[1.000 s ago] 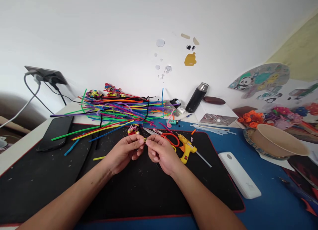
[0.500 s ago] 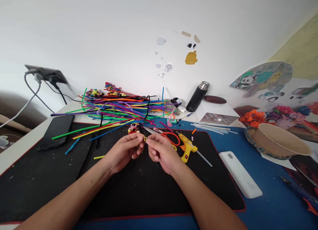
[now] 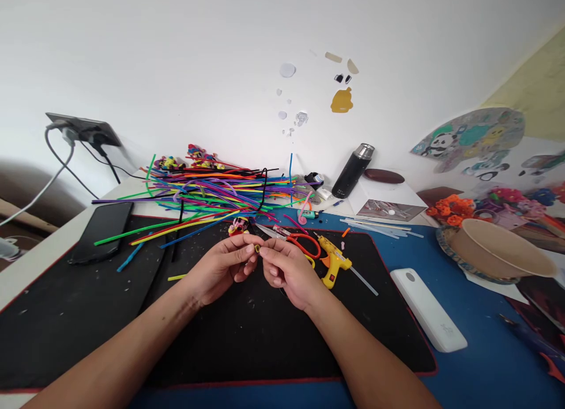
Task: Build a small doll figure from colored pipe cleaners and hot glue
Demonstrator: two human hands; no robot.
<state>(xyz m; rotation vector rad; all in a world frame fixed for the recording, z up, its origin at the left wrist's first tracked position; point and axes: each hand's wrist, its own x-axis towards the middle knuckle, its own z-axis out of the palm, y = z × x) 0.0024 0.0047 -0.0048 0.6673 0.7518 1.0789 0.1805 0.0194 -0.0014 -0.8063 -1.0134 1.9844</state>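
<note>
My left hand (image 3: 223, 266) and my right hand (image 3: 289, 270) meet over the black mat (image 3: 220, 332), fingertips pinched together on a tiny yellow-green curled piece (image 3: 257, 248). Both hands are closed around it. Just beyond them lie orange-handled scissors (image 3: 296, 242) and a yellow glue gun (image 3: 333, 262). A small colourful figure (image 3: 238, 225) sits behind my left hand. A large heap of coloured pipe cleaners (image 3: 207, 194) spreads across the back of the table.
A black phone (image 3: 101, 231) lies at the left, a white rectangular device (image 3: 428, 316) at the right. A black flask (image 3: 353, 170), a white box (image 3: 384, 200), clear glue sticks (image 3: 382, 226) and a paper bowl (image 3: 497, 253) stand further back and right. Cables hang from a wall socket (image 3: 83, 132).
My hands have stayed pinched on the small piece, with only slight finger movement. The view has shifted a little.
</note>
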